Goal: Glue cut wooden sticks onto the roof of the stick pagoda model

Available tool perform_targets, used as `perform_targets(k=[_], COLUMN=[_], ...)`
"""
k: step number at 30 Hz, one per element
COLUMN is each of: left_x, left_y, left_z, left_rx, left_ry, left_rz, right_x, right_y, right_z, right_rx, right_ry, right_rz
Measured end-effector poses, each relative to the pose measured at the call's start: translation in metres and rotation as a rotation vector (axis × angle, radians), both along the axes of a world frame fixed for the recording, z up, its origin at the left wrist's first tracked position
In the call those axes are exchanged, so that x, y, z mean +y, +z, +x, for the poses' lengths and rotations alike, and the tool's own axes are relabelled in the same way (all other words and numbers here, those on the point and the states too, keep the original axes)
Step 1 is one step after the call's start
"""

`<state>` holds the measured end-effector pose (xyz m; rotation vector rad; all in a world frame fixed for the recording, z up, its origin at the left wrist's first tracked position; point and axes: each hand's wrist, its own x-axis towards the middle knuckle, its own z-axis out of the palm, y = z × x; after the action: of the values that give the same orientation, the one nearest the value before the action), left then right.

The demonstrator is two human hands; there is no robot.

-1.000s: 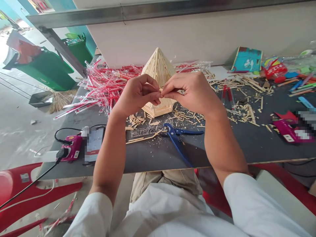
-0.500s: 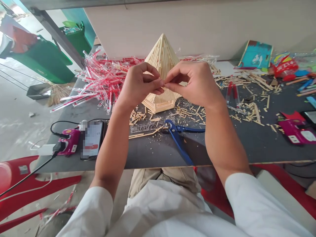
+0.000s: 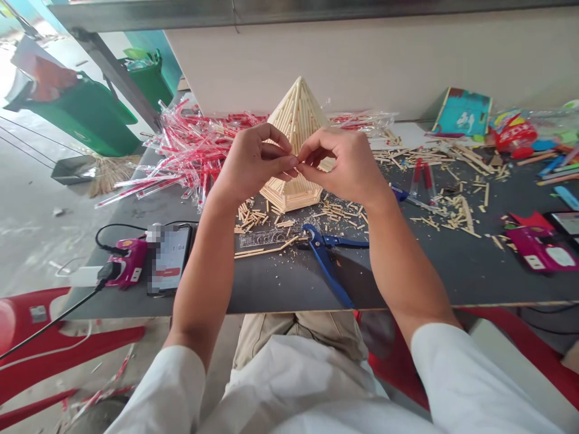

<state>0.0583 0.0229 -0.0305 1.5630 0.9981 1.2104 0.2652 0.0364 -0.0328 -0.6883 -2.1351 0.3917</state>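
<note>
My left hand [image 3: 260,158] and my right hand [image 3: 341,160] meet fingertip to fingertip in front of a pointed wooden stick model [image 3: 296,111]. Both are closed in a pinch; whatever lies between the fingertips is too small to make out. The model has a cone-like roof of pale sticks on a many-sided base [image 3: 296,202], and my hands hide its middle. Below them on the dark table lies a blue-handled cutter [image 3: 328,265]. Beside its jaw are long thin sticks [image 3: 260,253] and a clear ruler [image 3: 260,238]. Short cut stick pieces [image 3: 251,217] are scattered around the base.
Red-and-clear plastic wrappers [image 3: 181,150] heap up at the back left. A phone [image 3: 169,259] and a purple power socket [image 3: 129,262] with cords lie at the left; another purple socket [image 3: 540,247] is at the right. Green bins [image 3: 85,114] stand on the floor, left.
The view has tilted up slightly, so the model and table sit lower in the picture. My hands stay pinched together, with the right wrist shifted a little inward.
</note>
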Motion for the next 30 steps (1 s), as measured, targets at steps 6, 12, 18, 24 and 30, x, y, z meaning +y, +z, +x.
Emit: perform_targets(k=[6,12,18,24,30], left_x=[-0.002,-0.002,0.000,0.008,0.012], left_y=[0.002,0.001,0.002,-0.005,-0.012], left_z=[-0.005,-0.005,-0.004,0.001,0.006], left_rx=[0.028,0.013,-0.059,-0.179,-0.262], left_ry=[0.069,0.161,0.161,0.089,0.141], left_rz=[-0.104,-0.220,-0.320,-0.375,-0.370], right_x=[0.007,0.014,0.013,0.013,0.015], right_y=[-0.003,-0.007,-0.009,-0.015,-0.017], right_z=[-0.003,-0.011,-0.014,-0.017,-0.019], right_rx=[-0.104,-0.137,-0.175,-0.177,-0.188], right_ry=[-0.083,-0.128,-0.165,-0.205,-0.244], right_rz=[0.084,0.137,0.173,0.194,0.225])
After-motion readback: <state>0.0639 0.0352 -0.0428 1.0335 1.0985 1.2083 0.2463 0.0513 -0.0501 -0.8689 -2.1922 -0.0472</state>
